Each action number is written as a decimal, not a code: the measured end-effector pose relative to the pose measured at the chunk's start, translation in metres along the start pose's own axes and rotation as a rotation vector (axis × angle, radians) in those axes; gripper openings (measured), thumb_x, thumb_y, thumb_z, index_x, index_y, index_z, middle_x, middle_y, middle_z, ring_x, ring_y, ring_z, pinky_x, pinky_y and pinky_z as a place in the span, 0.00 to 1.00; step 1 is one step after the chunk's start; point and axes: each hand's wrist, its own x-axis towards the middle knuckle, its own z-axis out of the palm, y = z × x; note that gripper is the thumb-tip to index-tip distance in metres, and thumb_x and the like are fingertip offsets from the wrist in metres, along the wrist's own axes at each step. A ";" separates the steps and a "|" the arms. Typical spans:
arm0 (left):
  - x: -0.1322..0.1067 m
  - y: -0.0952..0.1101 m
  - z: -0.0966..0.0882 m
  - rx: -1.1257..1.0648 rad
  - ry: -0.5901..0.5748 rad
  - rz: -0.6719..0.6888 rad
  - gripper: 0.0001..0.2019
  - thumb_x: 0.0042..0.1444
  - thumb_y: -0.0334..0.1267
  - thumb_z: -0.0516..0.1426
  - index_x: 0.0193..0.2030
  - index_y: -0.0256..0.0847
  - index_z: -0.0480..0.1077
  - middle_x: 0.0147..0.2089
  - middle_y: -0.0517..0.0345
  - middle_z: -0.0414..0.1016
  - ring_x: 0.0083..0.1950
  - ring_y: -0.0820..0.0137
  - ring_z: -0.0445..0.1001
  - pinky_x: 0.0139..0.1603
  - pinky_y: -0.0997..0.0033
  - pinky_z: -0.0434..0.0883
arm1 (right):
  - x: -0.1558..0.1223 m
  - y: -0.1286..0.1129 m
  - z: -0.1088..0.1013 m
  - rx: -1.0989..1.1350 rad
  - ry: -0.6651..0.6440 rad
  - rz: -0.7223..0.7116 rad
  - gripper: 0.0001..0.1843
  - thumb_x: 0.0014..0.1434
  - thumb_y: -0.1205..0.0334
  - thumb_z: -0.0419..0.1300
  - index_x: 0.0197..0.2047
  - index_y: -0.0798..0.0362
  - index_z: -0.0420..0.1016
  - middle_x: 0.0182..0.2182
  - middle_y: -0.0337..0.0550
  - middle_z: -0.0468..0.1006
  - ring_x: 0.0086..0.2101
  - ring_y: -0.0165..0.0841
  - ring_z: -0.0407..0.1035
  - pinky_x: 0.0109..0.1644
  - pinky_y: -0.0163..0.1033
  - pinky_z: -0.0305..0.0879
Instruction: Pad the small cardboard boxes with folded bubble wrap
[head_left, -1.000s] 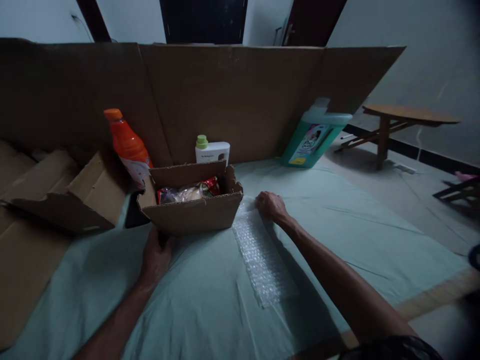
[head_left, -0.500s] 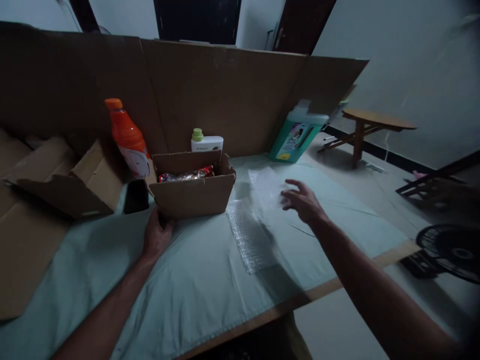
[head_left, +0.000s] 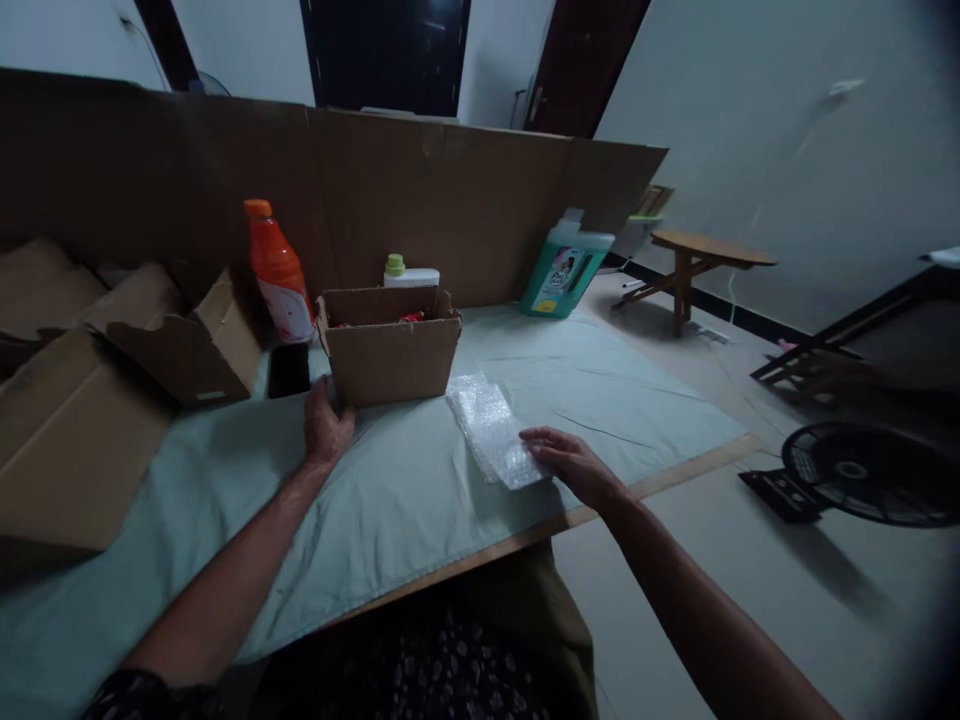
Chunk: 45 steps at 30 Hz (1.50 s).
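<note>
A small open cardboard box [head_left: 390, 350] stands on a pale green cloth [head_left: 420, 490] and holds a few wrapped items. My left hand [head_left: 326, 428] rests against the box's lower left corner, fingers curled on it. To the right of the box lies a folded sheet of bubble wrap [head_left: 489, 428]. My right hand [head_left: 574, 463] lies on the near end of the bubble wrap with its fingers stretched out flat.
An orange bottle [head_left: 279, 270] and a white bottle with a green cap [head_left: 409, 273] stand behind the box. A green jug [head_left: 564, 266] leans on the tall cardboard wall [head_left: 450, 200]. Cardboard boxes [head_left: 180, 340] lie left. A dark phone [head_left: 289, 368], a wooden table [head_left: 705, 252] and a floor fan [head_left: 862, 480] are nearby.
My right hand lifted the far end of the bubble wrap, folded it back toward me and now presses on its near end. The left hand has stayed at the box.
</note>
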 end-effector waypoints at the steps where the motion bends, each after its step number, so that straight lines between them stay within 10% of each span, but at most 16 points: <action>1: 0.000 0.004 -0.003 0.009 0.026 0.009 0.33 0.47 0.31 0.58 0.63 0.29 0.60 0.63 0.33 0.67 0.68 0.47 0.64 0.70 0.47 0.61 | -0.004 0.000 0.000 -0.032 -0.027 0.011 0.25 0.41 0.52 0.73 0.42 0.57 0.80 0.22 0.34 0.68 0.22 0.23 0.56 0.24 0.31 0.54; 7: -0.042 0.057 -0.031 0.077 0.042 0.305 0.30 0.53 0.34 0.57 0.64 0.33 0.63 0.63 0.37 0.68 0.66 0.50 0.65 0.69 0.46 0.60 | -0.020 0.001 -0.003 -0.147 -0.115 0.066 0.26 0.43 0.51 0.71 0.44 0.56 0.79 0.24 0.34 0.69 0.24 0.26 0.61 0.24 0.31 0.57; 14: -0.127 0.123 -0.015 0.046 -0.615 0.671 0.27 0.53 0.33 0.58 0.61 0.39 0.69 0.68 0.42 0.65 0.68 0.53 0.63 0.68 0.49 0.61 | -0.024 0.018 0.001 -0.181 -0.194 0.079 0.24 0.44 0.52 0.67 0.43 0.56 0.76 0.20 0.31 0.67 0.16 0.24 0.59 0.17 0.31 0.53; 24: -0.133 0.143 0.029 0.046 -1.037 0.649 0.38 0.47 0.38 0.61 0.68 0.38 0.62 0.68 0.41 0.67 0.71 0.51 0.61 0.70 0.46 0.58 | -0.028 0.019 -0.011 -0.129 -0.243 0.093 0.16 0.46 0.57 0.66 0.39 0.55 0.78 0.17 0.29 0.67 0.13 0.22 0.59 0.13 0.27 0.48; 31: -0.137 0.156 0.028 0.099 -1.066 0.639 0.47 0.45 0.55 0.67 0.70 0.38 0.59 0.65 0.38 0.70 0.65 0.47 0.67 0.67 0.41 0.57 | -0.038 0.020 -0.012 0.052 -0.231 0.148 0.19 0.50 0.51 0.67 0.42 0.52 0.75 0.24 0.35 0.72 0.21 0.29 0.71 0.18 0.29 0.62; 36: -0.139 0.161 0.044 0.045 -0.870 0.336 0.17 0.60 0.38 0.56 0.54 0.39 0.75 0.52 0.47 0.80 0.55 0.59 0.76 0.61 0.57 0.65 | -0.044 0.021 -0.007 0.249 -0.199 0.194 0.20 0.54 0.50 0.67 0.45 0.52 0.72 0.34 0.44 0.78 0.29 0.32 0.76 0.23 0.31 0.67; 39: -0.126 0.160 0.058 0.056 -0.865 0.218 0.15 0.63 0.36 0.51 0.48 0.38 0.77 0.43 0.51 0.82 0.43 0.65 0.78 0.47 0.67 0.71 | -0.047 0.021 -0.008 0.342 -0.108 0.116 0.26 0.56 0.49 0.66 0.54 0.51 0.69 0.39 0.47 0.80 0.31 0.33 0.75 0.25 0.33 0.67; 45: -0.096 0.164 0.072 0.065 -0.906 0.140 0.12 0.59 0.37 0.54 0.43 0.40 0.77 0.35 0.58 0.79 0.34 0.70 0.75 0.36 0.73 0.68 | -0.056 0.029 -0.016 -0.227 0.038 -0.284 0.15 0.62 0.51 0.61 0.48 0.50 0.77 0.36 0.47 0.82 0.34 0.36 0.75 0.34 0.39 0.69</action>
